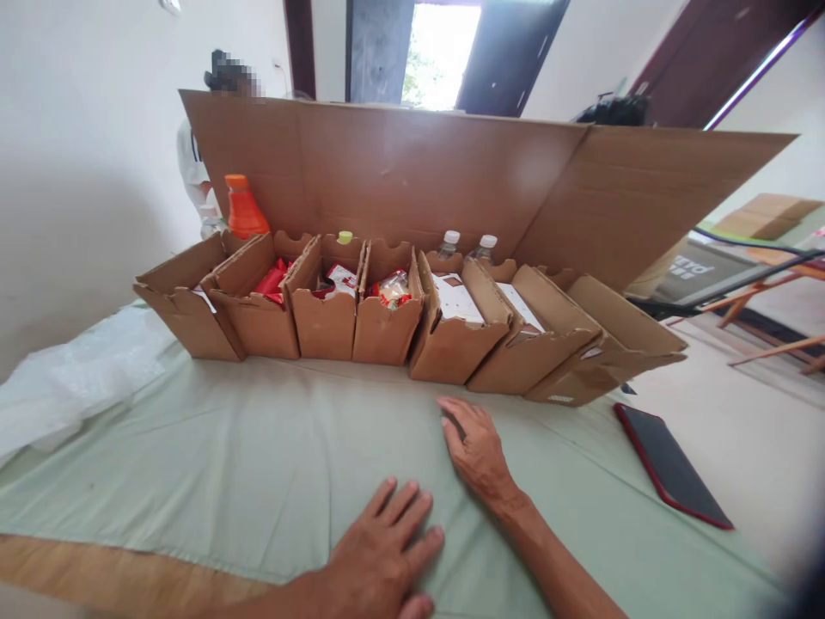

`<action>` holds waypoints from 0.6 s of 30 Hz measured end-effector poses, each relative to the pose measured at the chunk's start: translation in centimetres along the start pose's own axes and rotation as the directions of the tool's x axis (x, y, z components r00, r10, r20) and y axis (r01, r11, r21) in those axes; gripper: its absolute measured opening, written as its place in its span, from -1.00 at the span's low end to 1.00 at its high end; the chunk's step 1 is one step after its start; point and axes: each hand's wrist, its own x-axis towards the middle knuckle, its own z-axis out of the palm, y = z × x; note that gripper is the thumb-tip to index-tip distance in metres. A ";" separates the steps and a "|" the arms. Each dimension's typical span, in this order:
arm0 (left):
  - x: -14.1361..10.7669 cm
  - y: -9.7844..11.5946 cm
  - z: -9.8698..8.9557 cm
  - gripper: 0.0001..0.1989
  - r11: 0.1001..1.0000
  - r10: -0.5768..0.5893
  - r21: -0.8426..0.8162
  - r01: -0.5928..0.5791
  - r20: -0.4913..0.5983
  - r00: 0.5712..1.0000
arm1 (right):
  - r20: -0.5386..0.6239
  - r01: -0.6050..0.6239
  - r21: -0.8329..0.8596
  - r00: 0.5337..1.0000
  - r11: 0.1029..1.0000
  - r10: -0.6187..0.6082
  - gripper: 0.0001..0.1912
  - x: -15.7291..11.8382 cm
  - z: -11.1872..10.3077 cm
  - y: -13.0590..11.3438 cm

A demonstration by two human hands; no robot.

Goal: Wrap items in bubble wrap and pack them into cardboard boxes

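My left hand (387, 546) lies flat on the pale green cloth (258, 464), fingers spread and holding nothing. Further forward and to the right, my right hand (475, 445) rests on the same cloth with its fingers a little bent and the thumb apart, nothing in it. Just beyond it stands a row of several open cardboard boxes. Red packets (274, 281) show in one box on the left, and a clear and red wrapped item (392, 291) in a middle one. White sheets or cards (456, 298) lie in a box right of the middle.
A tall cardboard panel (412, 168) stands behind the boxes, with an orange bottle (245, 208) and clear bottles (485, 249) before it. Crumpled clear plastic (77, 370) is at left; a dark tablet-like object (674, 464) at right. A person (193, 159) is behind the panel.
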 end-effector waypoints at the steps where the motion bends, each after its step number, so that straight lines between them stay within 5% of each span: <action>1: -1.1 0.2 0.9 -0.43 0.999 0.039 0.034 -0.037 -0.048 0.998 | -0.001 0.016 0.018 1.000 1.000 -0.016 -0.65 0.8 -0.6 -1.2; 5: -3.6 0.0 3.4 -0.69 0.997 0.077 -0.011 -0.081 -0.207 0.975 | 0.064 0.020 0.080 0.998 0.997 -0.025 -0.52 6.8 -2.4 -7.0; 8: -3.8 -0.9 3.5 -0.61 0.964 0.020 -0.257 -0.065 -0.173 0.985 | 0.201 -0.076 -0.058 0.976 0.995 0.086 -0.35 12.8 -2.4 -10.3; 11: -3.3 -1.4 2.9 -0.53 0.912 0.004 -0.405 -0.065 -0.151 0.988 | 0.254 -0.141 -0.223 0.947 0.965 0.197 -0.45 17.1 -1.3 -11.4; 15: -2.7 -0.2 1.7 -0.57 0.870 -0.063 -0.486 -0.082 -0.275 0.959 | 0.232 -0.148 -0.261 0.950 0.954 0.211 -0.71 17.2 -0.5 -11.6; 18: -2.9 1.4 0.6 -0.60 0.841 -0.262 -0.538 -0.051 -0.487 0.833 | 0.223 -0.126 -0.243 0.958 0.962 0.182 -0.74 13.3 -1.7 -12.7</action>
